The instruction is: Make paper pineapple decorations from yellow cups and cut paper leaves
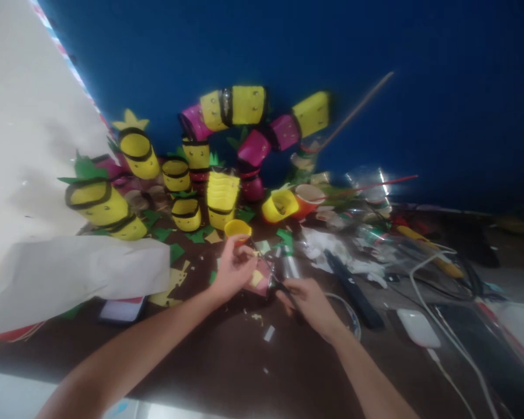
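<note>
My left hand (233, 270) pinches a small pale yellow scrap (257, 254) between thumb and fingers, in front of a yellow cup (238, 228). My right hand (308, 302) is closed around the dark handles of what look like scissors (282, 286). Their tip points up and left toward the scrap, though blur hides whether it touches. Under and between the hands lies a pink piece (262, 280) with a pale yellow patch on it. Several pale offcuts (268, 333) are scattered on the brown table just below.
Yellow and magenta containers with black bands (222, 198) stand or lie in piles at the back, several with leaf-shaped tops. White paper (82, 267) and a phone (122, 308) lie left. At right are a long black tool (353, 288), crumpled tissue (318, 244), a white charger (418, 327) and cables.
</note>
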The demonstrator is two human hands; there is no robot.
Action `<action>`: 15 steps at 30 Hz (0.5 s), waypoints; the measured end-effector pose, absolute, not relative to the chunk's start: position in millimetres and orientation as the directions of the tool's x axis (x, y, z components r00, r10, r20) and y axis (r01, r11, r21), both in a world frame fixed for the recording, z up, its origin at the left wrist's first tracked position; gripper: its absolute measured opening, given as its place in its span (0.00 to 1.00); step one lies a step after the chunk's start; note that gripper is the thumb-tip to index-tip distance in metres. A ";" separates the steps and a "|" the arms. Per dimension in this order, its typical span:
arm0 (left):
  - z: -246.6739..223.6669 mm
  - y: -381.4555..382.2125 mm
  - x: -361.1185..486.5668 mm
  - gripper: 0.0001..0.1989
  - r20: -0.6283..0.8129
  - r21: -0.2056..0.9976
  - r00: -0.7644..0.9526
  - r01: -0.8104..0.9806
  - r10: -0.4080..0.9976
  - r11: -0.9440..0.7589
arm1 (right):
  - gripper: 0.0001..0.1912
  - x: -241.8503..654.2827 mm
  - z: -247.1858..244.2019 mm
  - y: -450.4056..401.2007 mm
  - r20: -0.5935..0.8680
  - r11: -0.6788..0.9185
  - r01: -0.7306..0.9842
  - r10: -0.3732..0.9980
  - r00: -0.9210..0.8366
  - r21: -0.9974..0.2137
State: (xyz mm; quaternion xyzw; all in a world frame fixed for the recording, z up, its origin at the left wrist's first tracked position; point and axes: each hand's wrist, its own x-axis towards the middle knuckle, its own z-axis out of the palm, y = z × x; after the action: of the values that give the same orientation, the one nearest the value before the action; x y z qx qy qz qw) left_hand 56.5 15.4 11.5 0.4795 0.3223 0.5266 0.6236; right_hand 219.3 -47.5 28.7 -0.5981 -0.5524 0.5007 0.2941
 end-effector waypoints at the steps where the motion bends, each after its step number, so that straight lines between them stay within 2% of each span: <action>1: 11.3 15.8 56.1 0.23 0.113 0.934 0.234 -0.356 0.966 -0.023 | 0.24 219.4 28.8 -47.3 -0.274 -0.216 0.368 0.955 -0.112 -0.904; 9: 12.2 18.1 55.3 0.23 0.075 0.927 0.202 -0.376 0.977 0.007 | 0.24 218.1 31.7 -46.9 -0.282 -0.220 0.378 0.953 -0.115 -0.899; 15: 10.4 18.8 56.2 0.19 0.086 0.931 0.162 -0.365 0.983 -0.022 | 0.24 217.5 31.0 -47.3 -0.285 -0.227 0.339 0.949 -0.133 -0.913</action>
State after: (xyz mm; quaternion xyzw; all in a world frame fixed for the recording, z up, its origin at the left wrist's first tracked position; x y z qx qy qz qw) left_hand 56.2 18.8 10.4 0.4548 0.3395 0.5513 0.6115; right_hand 217.5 -47.3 31.0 -0.5886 -0.5472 0.5166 0.2953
